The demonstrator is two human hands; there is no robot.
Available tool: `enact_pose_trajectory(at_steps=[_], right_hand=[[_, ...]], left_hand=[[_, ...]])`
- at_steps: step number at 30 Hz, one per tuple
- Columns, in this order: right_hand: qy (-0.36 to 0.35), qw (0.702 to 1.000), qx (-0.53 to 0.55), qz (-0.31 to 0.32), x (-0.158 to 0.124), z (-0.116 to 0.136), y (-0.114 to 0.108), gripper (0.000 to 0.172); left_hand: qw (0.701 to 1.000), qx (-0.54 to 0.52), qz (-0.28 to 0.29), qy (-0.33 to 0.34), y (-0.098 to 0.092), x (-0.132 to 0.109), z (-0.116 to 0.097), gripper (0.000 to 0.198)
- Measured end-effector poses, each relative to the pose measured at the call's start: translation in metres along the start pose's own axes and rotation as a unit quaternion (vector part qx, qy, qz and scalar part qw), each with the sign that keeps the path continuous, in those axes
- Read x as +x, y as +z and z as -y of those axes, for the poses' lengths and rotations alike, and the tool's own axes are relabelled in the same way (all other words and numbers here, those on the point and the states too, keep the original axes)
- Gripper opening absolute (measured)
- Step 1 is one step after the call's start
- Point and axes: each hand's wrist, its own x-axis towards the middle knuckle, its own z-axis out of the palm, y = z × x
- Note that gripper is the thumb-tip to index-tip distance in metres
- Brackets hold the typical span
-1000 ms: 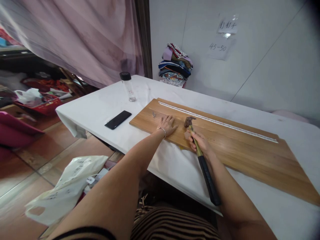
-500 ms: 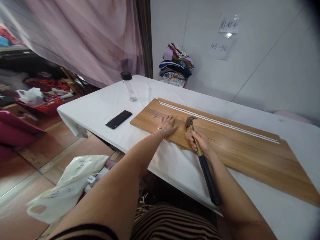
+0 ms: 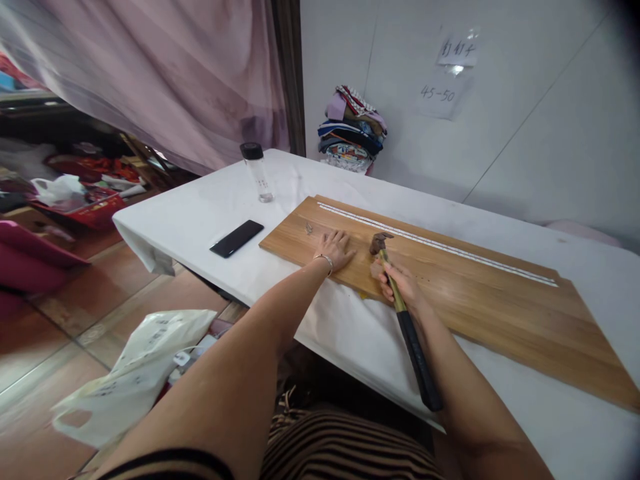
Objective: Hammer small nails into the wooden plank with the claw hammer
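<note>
My left hand (image 3: 336, 250) lies flat on a wooden board (image 3: 480, 293), its fingers stretched toward the far edge. My right hand (image 3: 399, 283) is wrapped round the upper handle of a claw hammer (image 3: 413, 353), close below the head. The rusty hammer head rests over or on the board, to the right of my left hand; I cannot tell whether it touches. A few small nails (image 3: 309, 229) lie on the board beyond my left fingers. Two white measuring strips (image 3: 430, 239) run along the board's far side.
The board lies on a white-covered table (image 3: 190, 207). Left of it are a black phone (image 3: 237, 238) and a clear bottle (image 3: 259, 175) with a black lid. Folded clothes (image 3: 353, 130) are stacked by the wall behind. A plastic bag (image 3: 135, 380) is at the lower left.
</note>
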Motion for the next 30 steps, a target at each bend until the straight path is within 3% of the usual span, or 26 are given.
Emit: enact_pose_trajectory(at_steps=[30], right_hand=[[-0.002,1.0,-0.006,-0.001,-0.0008,0.0009,0.001,0.055]], left_hand=[[1.0,0.006,0.005,0.003,0.0023,0.001,0.0016,0.054]])
